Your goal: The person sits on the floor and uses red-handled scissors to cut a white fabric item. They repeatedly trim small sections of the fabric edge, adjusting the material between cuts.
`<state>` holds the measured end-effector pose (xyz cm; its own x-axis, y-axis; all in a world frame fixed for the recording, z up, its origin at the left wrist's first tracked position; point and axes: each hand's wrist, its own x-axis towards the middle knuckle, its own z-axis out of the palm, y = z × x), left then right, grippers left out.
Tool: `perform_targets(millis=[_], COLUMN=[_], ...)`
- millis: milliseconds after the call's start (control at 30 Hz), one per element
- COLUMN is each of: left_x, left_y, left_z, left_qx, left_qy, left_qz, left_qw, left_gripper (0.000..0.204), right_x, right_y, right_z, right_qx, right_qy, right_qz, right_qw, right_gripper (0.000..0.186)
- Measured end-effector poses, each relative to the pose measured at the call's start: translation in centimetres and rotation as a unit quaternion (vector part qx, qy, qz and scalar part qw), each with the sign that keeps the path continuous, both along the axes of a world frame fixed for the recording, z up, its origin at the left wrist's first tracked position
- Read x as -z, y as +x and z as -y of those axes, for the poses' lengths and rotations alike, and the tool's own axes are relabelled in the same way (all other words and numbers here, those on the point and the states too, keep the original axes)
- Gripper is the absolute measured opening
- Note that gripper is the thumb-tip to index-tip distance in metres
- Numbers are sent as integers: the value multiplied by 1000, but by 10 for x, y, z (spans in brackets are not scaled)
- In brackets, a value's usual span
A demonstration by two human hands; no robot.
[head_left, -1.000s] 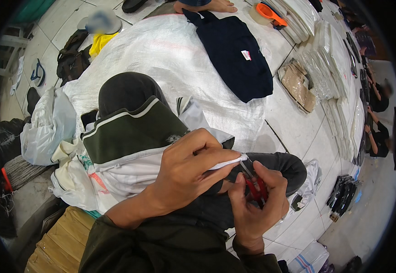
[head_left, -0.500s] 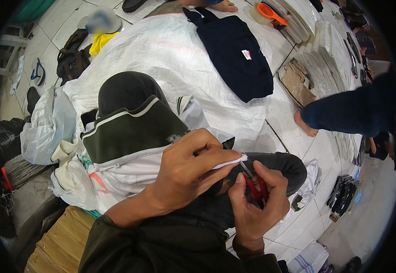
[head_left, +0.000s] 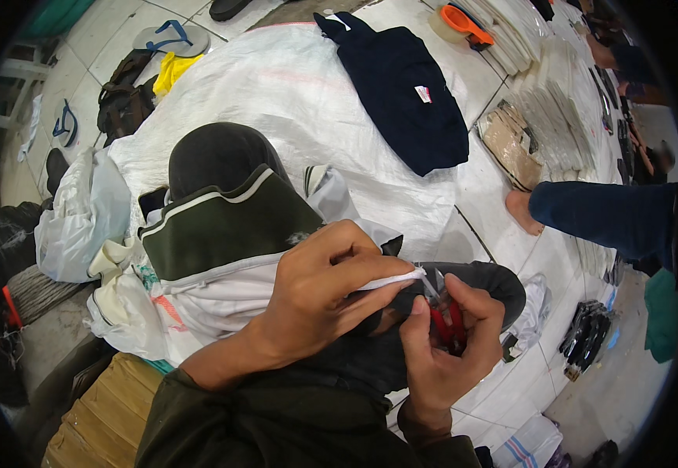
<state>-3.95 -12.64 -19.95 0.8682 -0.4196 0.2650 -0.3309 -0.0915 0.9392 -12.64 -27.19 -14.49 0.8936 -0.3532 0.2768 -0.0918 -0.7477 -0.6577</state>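
My left hand (head_left: 319, 292) pinches the white edge (head_left: 392, 279) of fabric between thumb and fingers. Just right of it, my right hand (head_left: 448, 351) grips red thread snips (head_left: 446, 320), their metal blades beside the tip of that edge. A garment with an olive-green panel (head_left: 222, 234), white trim and white body (head_left: 222, 304) lies across my lap and knee. A navy cloth item (head_left: 389, 93) with a small label lies ahead on a white woven sheet (head_left: 261, 93).
Plastic-wrapped stacks (head_left: 557, 125) line the right. A co-worker's leg (head_left: 596, 218) and bare foot stand there. White plastic bags (head_left: 77, 210), a dark backpack (head_left: 124, 109) and sandals (head_left: 171, 40) lie left, with brown bundles (head_left: 101, 413) below. An orange tape dispenser (head_left: 463, 23) sits upper right.
A co-worker's leg has come into view at the right and the foot at the top has left. My right hand and the snips have shifted slightly right; the left hand stays put.
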Motion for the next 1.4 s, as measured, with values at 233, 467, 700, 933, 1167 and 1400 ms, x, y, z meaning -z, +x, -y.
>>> perform_targets(millis=[233,467,700,933,1167,1400], left_x=[0,-1,-3,1,3,2], left_y=[-2,-2,-4,1,0,-2], left_z=[3,5,7,6,8,7], left_qx=[-15,-12,-19,-6,-22,-22], left_qy=[13,19,42,42,37,36], left_qz=[39,96,109,62,48,61], left_qw=[999,995,993,997,998,997], left_gripper=[38,38,43,39,36,39], right_x=[-10,4,10,8,5,-1], right_y=[0,10,16,19,8,-5], right_z=[-1,-4,0,27,7,3], right_qx=[-3,-2,-34,2,114,-5], right_qy=[18,-16,-128,490,223,-19], right_qz=[-47,18,43,-22,-13,-37], right_qw=[999,1000,990,872,968,999], right_gripper=[39,27,24,17,44,35])
